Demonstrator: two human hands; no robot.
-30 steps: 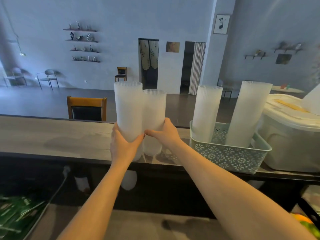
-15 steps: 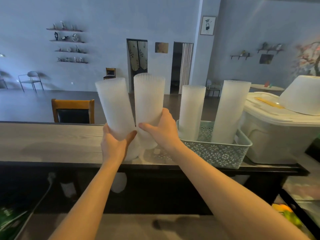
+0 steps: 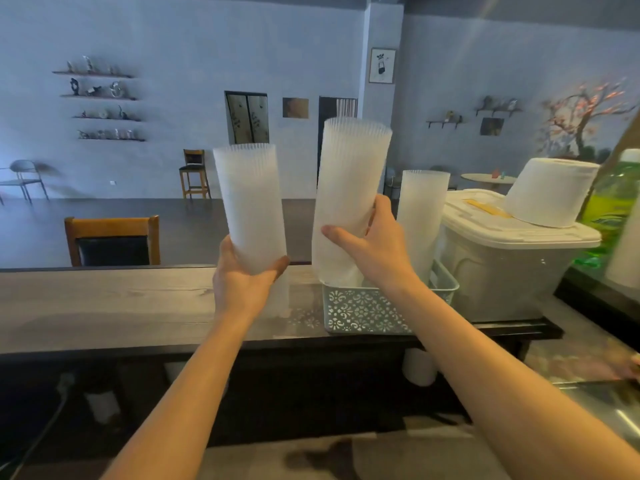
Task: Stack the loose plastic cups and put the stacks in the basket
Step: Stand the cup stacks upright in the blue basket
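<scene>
My left hand (image 3: 242, 278) grips the lower end of a tall stack of frosted plastic cups (image 3: 251, 206), held upright above the wooden counter. My right hand (image 3: 375, 244) grips a second, taller cup stack (image 3: 346, 188); its bottom end sits at the left end of the pale green lattice basket (image 3: 360, 311), leaning slightly right. Another cup stack (image 3: 420, 209) stands in the basket behind my right hand. My right arm hides much of the basket's inside.
A white lidded plastic bin (image 3: 502, 265) stands right of the basket, with a paper roll (image 3: 550, 192) on its lid. A green bottle (image 3: 620, 202) is at the far right. The wooden counter (image 3: 104, 306) runs to the left, a chair (image 3: 112, 240) behind it.
Both hands lifted their stacks apart. The right hand carried its stack rightward to the basket's left end; the left stack rose off the counter. The camera view shifted right.
</scene>
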